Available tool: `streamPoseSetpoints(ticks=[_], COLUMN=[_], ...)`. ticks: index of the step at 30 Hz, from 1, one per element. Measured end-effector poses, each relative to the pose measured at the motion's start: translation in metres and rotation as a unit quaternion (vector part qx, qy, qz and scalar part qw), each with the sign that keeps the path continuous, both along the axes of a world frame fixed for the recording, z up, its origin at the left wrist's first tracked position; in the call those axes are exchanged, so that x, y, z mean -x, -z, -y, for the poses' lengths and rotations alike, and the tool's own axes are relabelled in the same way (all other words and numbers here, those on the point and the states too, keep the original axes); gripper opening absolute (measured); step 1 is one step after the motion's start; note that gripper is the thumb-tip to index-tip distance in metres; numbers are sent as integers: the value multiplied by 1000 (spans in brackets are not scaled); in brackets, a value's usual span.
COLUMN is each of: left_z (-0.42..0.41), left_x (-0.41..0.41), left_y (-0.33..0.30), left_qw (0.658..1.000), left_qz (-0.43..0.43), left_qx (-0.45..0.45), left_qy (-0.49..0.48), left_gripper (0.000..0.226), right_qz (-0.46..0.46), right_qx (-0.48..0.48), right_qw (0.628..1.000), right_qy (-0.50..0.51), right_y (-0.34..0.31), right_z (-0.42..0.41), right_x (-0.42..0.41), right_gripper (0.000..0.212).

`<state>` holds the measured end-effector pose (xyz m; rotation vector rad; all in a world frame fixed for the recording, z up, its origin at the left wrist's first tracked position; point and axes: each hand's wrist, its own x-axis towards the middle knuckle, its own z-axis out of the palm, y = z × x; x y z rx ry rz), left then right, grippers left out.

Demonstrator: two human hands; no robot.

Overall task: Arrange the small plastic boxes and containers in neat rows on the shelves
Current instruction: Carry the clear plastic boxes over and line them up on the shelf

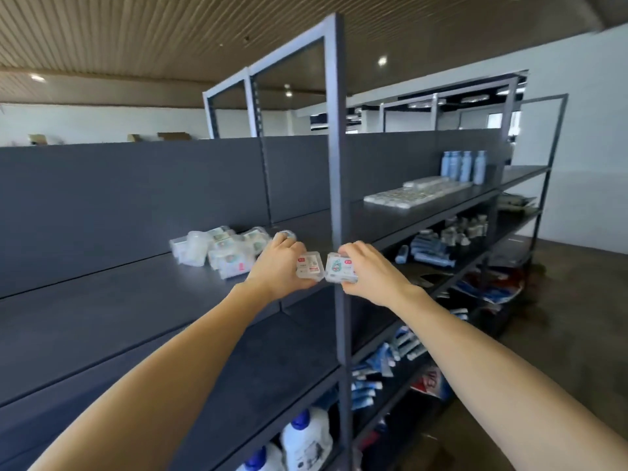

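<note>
shelf board (102,300): matt dark grey, smooth, looks like painted metal
upright post (336,164): grey painted metal, slight sheen, at the shelf board's front edge
boxes in the hands: left box (308,265) and right box (341,268), at the post, are clear glossy plastic with printed paper labels
pile of boxes (221,248): translucent plastic, glossy, further back on the shelf board
detergent jugs (306,440): white smooth plastic with blue caps, below the shelf board
ceiling (136,28): ribbed brownish panels
</note>
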<state>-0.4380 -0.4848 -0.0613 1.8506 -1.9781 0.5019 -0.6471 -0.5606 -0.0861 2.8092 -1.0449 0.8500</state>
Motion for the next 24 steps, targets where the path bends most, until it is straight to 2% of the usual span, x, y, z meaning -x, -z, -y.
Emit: streamPoseSetpoints(ticks=[11,15,24], left_z=[115,151,260], left_x=[160,188,214], left_y=[4,7,15], left_qw=[997,997,995], left_qz=[41,45,59], left_qx=[-20,-32,-28], left_qy=[64,61,69], left_gripper=[65,65,65], right_qz=[-35,-42,7], right_qx=[2,-3,-23], right_qw=[997,996,995], right_qy=[71,76,97], right_y=[3,2,11], right_z=[82,112,197], right_x=[169,200,229], right_gripper=[49,46,42])
